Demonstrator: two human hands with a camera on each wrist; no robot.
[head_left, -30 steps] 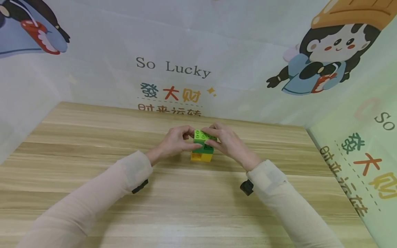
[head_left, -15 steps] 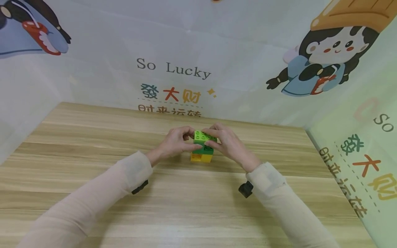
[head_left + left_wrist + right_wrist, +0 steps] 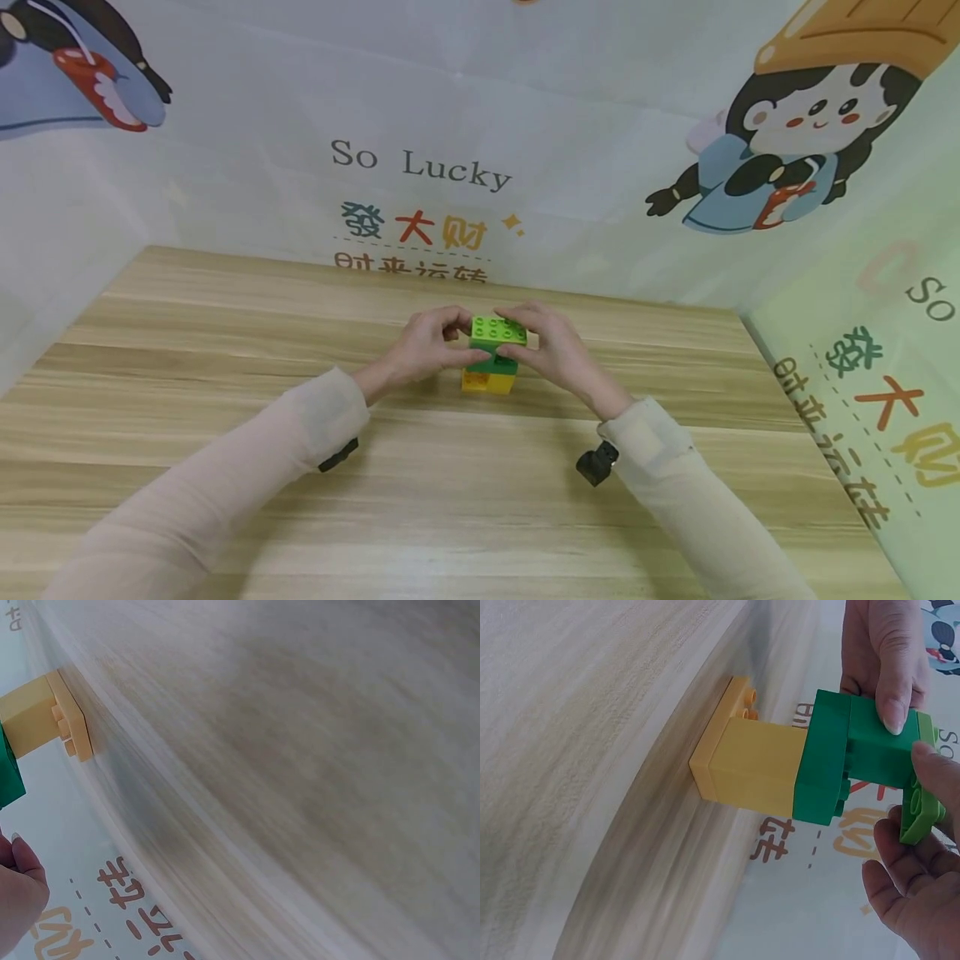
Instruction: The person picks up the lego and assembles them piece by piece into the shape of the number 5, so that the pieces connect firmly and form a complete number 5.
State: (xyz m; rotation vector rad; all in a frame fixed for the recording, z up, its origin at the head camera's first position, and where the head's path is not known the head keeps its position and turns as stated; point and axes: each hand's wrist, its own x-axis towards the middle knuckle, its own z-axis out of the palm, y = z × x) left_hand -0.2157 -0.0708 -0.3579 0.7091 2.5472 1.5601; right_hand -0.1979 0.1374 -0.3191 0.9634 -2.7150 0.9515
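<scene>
A stack of toy building bricks stands upright on the table. At its foot is a flat orange-yellow brick (image 3: 718,744), bearing a yellow block (image 3: 757,766). Above come a flat green brick (image 3: 821,757), a green block (image 3: 881,754) and a flat light green brick (image 3: 498,327) with studs upward. From the left, my left hand (image 3: 426,340) pinches the green block, its thumb on the near face. My right hand (image 3: 558,350) holds the overhanging right end of the light green brick between thumb and fingers. Only the lower bricks, such as the yellow block (image 3: 30,712), show in the left wrist view.
The wood-grain table (image 3: 450,500) stretches around the stack. Behind it rises a printed backdrop (image 3: 420,92) with lettering and cartoon figures, and a similar panel (image 3: 862,292) borders the right side. Black wrist devices (image 3: 597,463) hang below both sleeves.
My right fingers have slid rightward off the top of the light green brick, so more of its studs show. The left hand and the stack stay nearly in place.
</scene>
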